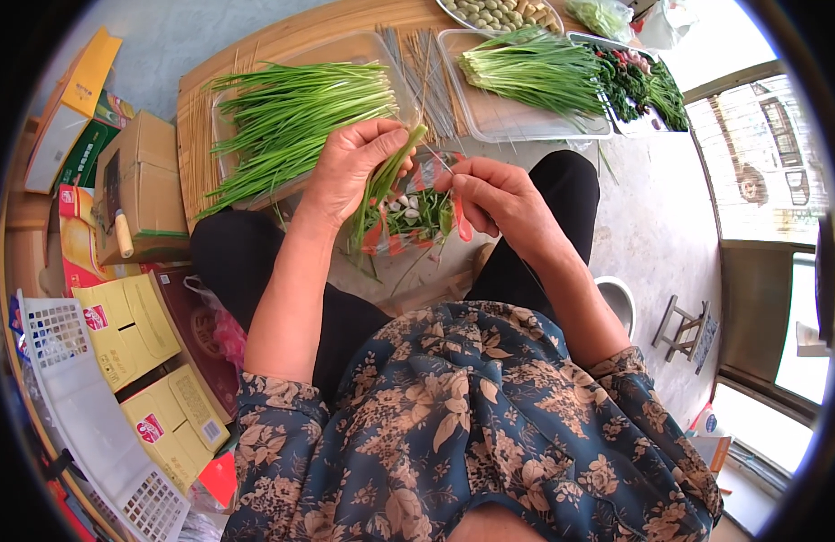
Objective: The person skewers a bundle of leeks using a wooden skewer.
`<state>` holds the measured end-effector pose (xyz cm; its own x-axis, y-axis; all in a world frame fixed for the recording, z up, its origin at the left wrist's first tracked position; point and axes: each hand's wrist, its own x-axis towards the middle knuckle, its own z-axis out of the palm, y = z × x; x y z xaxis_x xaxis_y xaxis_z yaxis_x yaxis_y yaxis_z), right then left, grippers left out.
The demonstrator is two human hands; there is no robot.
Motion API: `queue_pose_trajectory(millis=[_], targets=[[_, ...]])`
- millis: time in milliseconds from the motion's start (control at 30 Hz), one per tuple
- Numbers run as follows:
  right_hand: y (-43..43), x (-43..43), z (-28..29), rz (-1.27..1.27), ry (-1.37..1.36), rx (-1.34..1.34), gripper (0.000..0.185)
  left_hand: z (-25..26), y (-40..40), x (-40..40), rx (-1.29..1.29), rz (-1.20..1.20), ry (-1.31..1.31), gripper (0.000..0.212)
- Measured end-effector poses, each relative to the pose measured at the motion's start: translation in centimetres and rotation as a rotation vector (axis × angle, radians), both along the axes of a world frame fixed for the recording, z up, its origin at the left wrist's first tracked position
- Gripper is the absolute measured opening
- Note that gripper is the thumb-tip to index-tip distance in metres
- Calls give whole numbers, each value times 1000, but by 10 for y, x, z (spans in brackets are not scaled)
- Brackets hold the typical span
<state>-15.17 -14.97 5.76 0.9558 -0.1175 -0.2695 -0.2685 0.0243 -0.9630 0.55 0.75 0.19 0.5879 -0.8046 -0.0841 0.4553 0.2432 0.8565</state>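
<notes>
My left hand [349,169] grips a small bunch of green chives [388,175], its pale cut ends pointing up and its leaves hanging down. Between the thumb and fingers of my right hand [498,190] is a thin skewer [439,157], pointing up and left towards the bunch. I cannot tell whether its tip has entered the stems. Just below both hands, a red-striped plastic bag [383,242] contains leaf scraps and several white pieces [409,205]. Beyond my left hand lies a clear plastic tray [371,49] heaped with long chives [316,112].
A second clear tray [498,129] bears more chives [539,74]. Loose skewers [434,74] lie between the trays on the wooden table [302,30]. Cartons [150,183] and a white plastic basket [85,406] crowd the left; a small stool [685,332] stands right.
</notes>
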Motion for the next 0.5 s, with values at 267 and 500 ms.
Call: queue_pose_trajectory(millis=[267, 500], targets=[[-5, 8, -23, -27, -11, 2, 23, -2, -9, -18, 111, -143, -130, 22], [-31, -19, -76, -39, 88, 157, 23, -42, -8, 19, 412, 142, -645, 19]])
